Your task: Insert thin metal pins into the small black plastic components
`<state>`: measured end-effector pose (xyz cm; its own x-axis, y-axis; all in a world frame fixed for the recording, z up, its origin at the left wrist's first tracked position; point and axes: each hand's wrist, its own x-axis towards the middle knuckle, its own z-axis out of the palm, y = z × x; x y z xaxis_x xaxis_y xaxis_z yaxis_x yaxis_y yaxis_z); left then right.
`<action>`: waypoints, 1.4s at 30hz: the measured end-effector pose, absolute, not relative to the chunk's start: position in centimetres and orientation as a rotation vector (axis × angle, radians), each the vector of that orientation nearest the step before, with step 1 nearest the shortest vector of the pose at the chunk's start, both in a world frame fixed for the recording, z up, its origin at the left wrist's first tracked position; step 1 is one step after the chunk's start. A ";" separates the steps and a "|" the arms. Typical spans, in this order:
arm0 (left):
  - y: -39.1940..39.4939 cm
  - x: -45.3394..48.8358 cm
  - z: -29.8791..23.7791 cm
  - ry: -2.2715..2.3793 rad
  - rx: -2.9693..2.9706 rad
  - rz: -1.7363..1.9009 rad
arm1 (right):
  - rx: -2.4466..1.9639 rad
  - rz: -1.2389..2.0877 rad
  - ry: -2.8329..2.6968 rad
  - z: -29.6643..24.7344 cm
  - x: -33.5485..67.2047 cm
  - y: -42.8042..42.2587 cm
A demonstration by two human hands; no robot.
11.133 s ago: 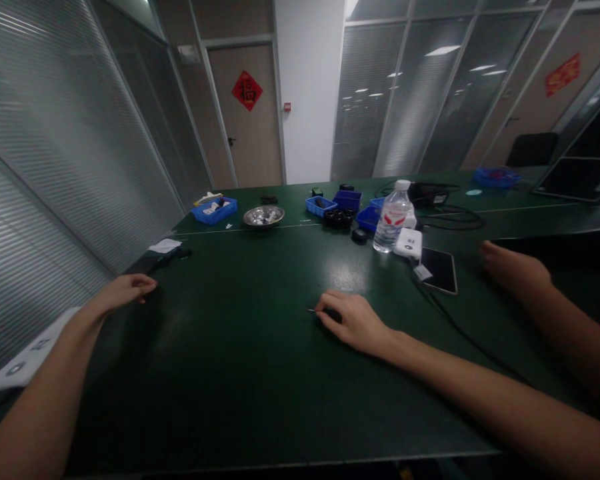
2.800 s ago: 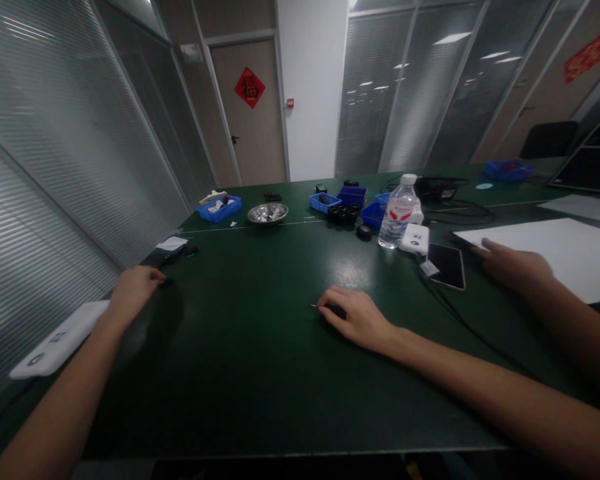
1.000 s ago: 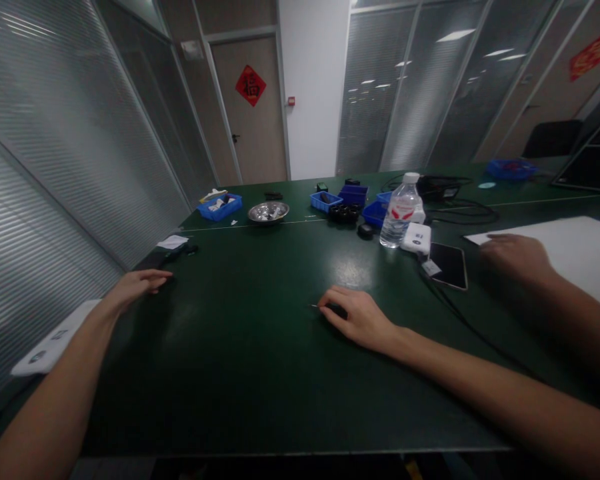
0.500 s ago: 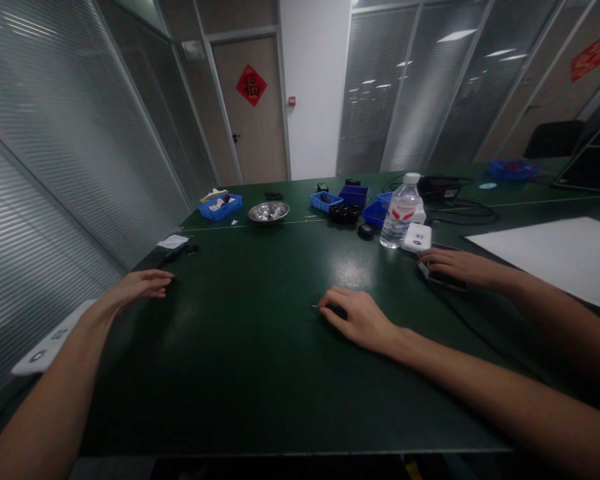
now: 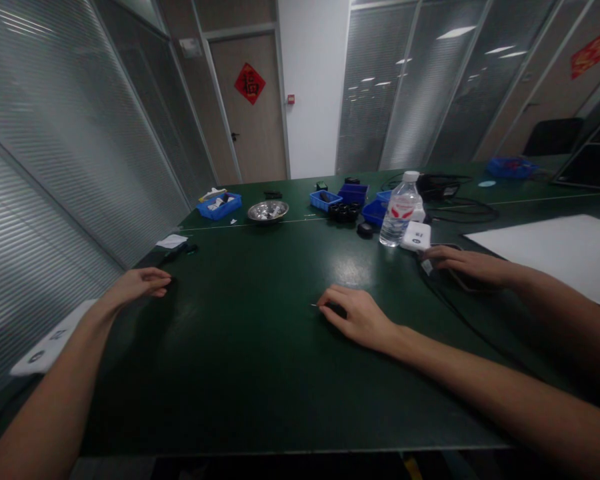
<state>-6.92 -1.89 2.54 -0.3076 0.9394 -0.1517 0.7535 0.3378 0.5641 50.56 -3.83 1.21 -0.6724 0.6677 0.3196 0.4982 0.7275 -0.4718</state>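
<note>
Over the left part of the dark green table (image 5: 240, 373) is my left hand (image 5: 140, 285), its fingers loosely stretched out and slightly bent, with nothing visible in them. A black cable-like item (image 5: 175, 253) lies just beyond its fingertips. My right hand (image 5: 357, 317) rests on the table right of the middle, thumb and forefinger pinched together. A small, thin, pale sliver (image 5: 314, 305) sticks out to the left from that pinch; it is too small to tell its kind.
Another person's hand (image 5: 467, 267) lies over a phone-like device at right, near a water bottle (image 5: 399, 217) and a white box (image 5: 417, 236). Farther back are a metal bowl (image 5: 269, 220), a blue basket (image 5: 220, 208) and blue trays (image 5: 353, 195). A white sheet (image 5: 555, 253) lies far right.
The other person's hand has shifted slightly to the right with the device under it. My two hands have barely moved; the whole view has tilted a little.
</note>
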 end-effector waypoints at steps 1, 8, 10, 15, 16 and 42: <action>-2.0 -6.9 2.6 2.123 1.466 0.547 | -0.886 0.479 -2.455 1.2 50.6 -3.8; -2.0 -7.0 2.5 2.005 1.260 0.690 | -0.880 0.482 -2.458 0.9 50.6 -3.8; -1.9 -6.9 2.5 1.997 1.276 0.671 | -0.884 0.481 -2.459 1.0 50.6 -3.8; -2.1 -6.5 2.7 1.987 1.244 0.676 | -0.879 0.471 -2.455 1.1 50.7 -3.7; -2.1 -6.4 2.7 1.997 1.233 0.691 | -0.875 0.470 -2.454 1.0 50.6 -3.7; -5.2 24.0 1.0 1.115 2.076 0.685 | -0.847 0.428 -2.480 0.9 50.4 -3.8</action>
